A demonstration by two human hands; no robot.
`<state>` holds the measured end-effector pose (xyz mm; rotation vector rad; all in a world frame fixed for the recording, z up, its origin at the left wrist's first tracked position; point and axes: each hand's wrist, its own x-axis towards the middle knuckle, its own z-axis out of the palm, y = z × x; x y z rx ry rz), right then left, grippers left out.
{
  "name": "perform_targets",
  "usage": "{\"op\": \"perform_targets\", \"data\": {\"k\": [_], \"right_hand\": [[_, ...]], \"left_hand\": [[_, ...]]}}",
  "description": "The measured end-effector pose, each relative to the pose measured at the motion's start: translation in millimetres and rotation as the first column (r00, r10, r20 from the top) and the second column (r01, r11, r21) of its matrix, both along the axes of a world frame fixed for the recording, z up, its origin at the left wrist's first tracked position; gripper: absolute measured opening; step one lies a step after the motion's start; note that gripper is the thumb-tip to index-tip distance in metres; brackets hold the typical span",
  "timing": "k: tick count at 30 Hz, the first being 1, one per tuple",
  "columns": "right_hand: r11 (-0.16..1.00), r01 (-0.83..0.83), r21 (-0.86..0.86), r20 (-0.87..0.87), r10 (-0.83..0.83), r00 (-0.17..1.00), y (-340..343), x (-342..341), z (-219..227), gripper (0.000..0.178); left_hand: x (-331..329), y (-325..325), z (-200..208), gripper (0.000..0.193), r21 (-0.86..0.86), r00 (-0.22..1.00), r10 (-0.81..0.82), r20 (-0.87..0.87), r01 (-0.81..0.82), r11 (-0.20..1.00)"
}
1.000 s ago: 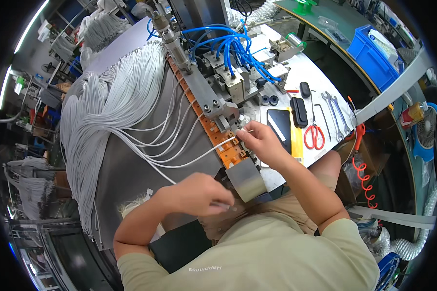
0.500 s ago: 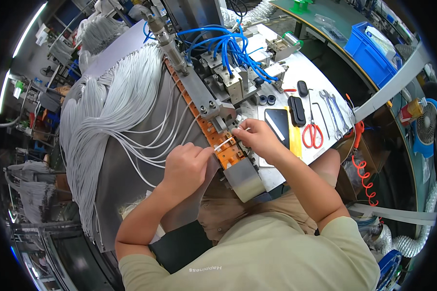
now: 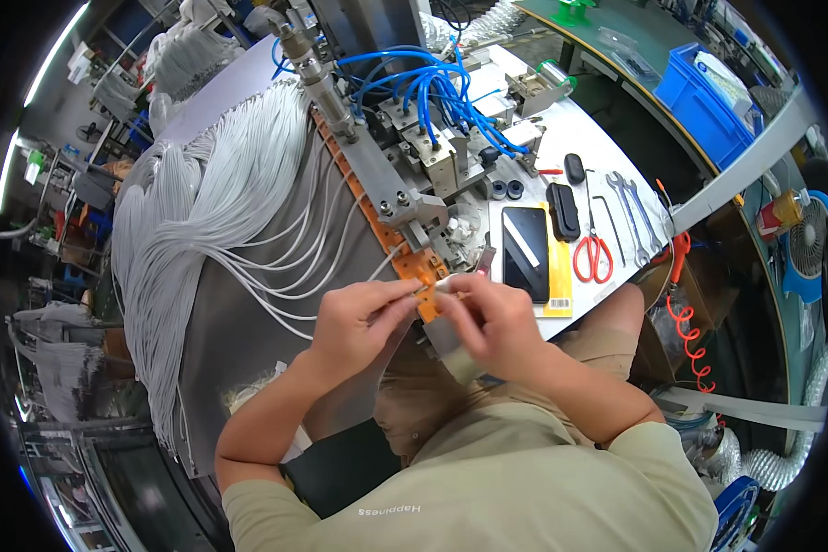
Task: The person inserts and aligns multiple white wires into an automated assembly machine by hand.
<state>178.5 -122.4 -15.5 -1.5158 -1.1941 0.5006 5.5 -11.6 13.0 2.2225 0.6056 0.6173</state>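
Observation:
Over the near end of an orange slotted rail (image 3: 418, 265), both my hands work close together. My left hand (image 3: 359, 320) is closed in a pinch, thumb against fingers, and its grip hides what it holds. Just across from it, my right hand (image 3: 499, 320) pinches a small white piece (image 3: 442, 287) between thumb and fingertips. A white cable (image 3: 386, 261) lies over the rail just beyond my left fingers. The steel block (image 3: 446, 339) at the rail's near end is partly covered by my right hand.
Many grey-white cables (image 3: 221, 175) hang in a bundle at left. A pneumatic fixture with blue hoses (image 3: 432, 78) stands over the rail. To the right lie a phone (image 3: 524, 248), red-handled scissors (image 3: 592, 258), spanners (image 3: 630, 212) and a black case (image 3: 563, 210). A blue bin (image 3: 704, 106) sits farther off.
Both hands have moved nearer to me and closer together along the rail. The white cable piece that stretched between them no longer shows there; a cable now crosses the rail beyond them.

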Motion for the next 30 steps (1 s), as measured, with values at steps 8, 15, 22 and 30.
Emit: {"op": "perform_targets", "data": {"k": [8,15,22,30], "right_hand": [[0.976,-0.069,0.207,0.273,0.010,0.962,9,-9,-15,0.010],[0.984,-0.104,0.146,0.155,0.081,0.985,9,-12,-11,0.011],[0.969,-0.247,0.021,-0.060,0.248,0.967,9,-4,-14,0.013],[0.927,-0.264,0.266,0.351,0.162,0.922,20,3,-13,0.015]], "left_hand": [[1,-2,-5,0.016,-0.221,0.999,0.038,-0.031,-0.044,0.974],[-3,2,-13,0.013,0.020,0.999,-0.027,-0.031,0.028,0.999],[-6,2,-2,0.013,0.107,0.989,-0.121,-0.085,0.129,0.986],[-3,-1,2,0.012,-0.466,0.993,-0.114,-0.030,0.087,0.880]]}}
